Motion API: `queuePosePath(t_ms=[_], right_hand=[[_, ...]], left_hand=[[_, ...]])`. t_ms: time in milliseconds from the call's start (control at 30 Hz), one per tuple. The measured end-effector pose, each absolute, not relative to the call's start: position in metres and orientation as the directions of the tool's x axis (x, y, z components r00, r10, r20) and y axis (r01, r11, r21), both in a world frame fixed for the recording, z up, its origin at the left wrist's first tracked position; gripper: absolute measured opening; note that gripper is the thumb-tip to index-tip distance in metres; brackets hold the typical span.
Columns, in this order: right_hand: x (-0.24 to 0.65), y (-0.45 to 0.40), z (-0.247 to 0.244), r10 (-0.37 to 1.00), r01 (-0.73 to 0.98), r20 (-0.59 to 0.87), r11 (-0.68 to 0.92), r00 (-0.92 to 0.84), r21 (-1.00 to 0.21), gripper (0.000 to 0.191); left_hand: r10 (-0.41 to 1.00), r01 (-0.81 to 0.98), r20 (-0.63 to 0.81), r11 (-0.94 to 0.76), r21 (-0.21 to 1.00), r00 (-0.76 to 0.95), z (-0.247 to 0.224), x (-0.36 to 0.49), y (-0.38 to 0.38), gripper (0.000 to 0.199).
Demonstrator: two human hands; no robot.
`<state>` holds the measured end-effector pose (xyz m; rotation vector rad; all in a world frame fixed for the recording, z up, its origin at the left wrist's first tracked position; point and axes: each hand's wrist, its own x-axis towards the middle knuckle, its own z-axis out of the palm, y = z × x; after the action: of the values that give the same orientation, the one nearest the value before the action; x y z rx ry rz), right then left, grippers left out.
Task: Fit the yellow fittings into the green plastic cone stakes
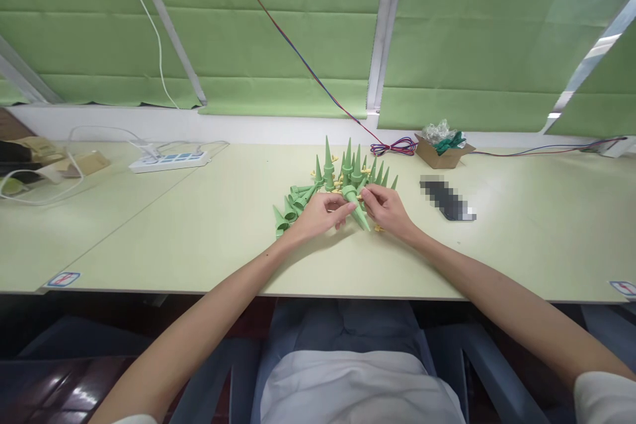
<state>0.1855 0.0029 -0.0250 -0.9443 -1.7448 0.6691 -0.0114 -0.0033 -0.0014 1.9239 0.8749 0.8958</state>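
My left hand (325,213) is closed round a green plastic spike (358,213), whose pointed end tilts down toward the table's front edge. Close on its right, my right hand (386,209) pinches at the spike's wide collar; a small yellow piece seems to be between the fingertips, too small to make out well. Just beyond both hands, several green spikes (328,165) stand upright on the table with small yellow parts among them. More green cone pieces (290,209) lie on their sides left of my left hand.
On the right lie a dark phone (447,199) and a small cardboard box (441,154) with plastic and green material. Coiled red-blue wire (395,146) is behind the spikes. A white power strip (171,161) and cardboard pieces (84,163) are on the left.
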Motion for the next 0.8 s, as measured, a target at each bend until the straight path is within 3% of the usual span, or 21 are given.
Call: queuePosePath(t_ms=[167,433,800], right_hand=[[0.185,0.004,-0.026,0.851,0.27,0.486,0.524,-0.199,-0.808,0.051],[0.184,0.006,-0.031,0.872,0.204,0.442,0.482,-0.212,-0.852,0.053],[0.18,0.002,-0.026,0.865,0.173,0.465,0.495,-0.189,-0.851,0.05]], left_hand=[[0.824,0.315,0.326,-0.497,0.809,0.463,-0.004,-0.009,-0.003,0.034],[0.71,0.394,0.52,-0.699,0.596,0.474,-0.01,-0.009,0.001,0.033],[0.683,0.446,0.591,-0.729,0.519,0.428,-0.015,-0.009,0.006,0.02]])
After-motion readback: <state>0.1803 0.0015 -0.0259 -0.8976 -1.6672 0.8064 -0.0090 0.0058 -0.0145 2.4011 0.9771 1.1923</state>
